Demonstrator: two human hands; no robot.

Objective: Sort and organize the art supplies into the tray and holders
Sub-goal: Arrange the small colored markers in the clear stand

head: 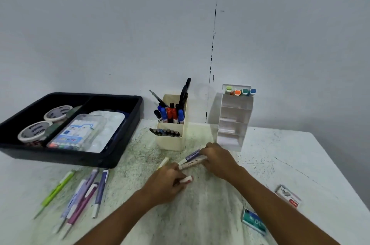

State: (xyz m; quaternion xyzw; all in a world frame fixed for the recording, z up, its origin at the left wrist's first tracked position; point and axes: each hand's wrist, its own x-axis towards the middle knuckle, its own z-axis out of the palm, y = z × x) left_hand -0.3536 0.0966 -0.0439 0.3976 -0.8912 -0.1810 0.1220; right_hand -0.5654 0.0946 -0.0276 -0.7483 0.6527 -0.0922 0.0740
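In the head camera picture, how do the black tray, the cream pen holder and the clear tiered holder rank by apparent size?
1. Black tray, clearly largest.
2. Clear tiered holder and cream pen holder look too alike to rank.

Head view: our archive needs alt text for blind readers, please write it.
Two hands gather highlighters on a white table: the right hand grips a purple one, the left hand a pink one. Behind stand a black tray, cream pen holder and clear organizer.

stained white table, grey wall, dark vertical seam
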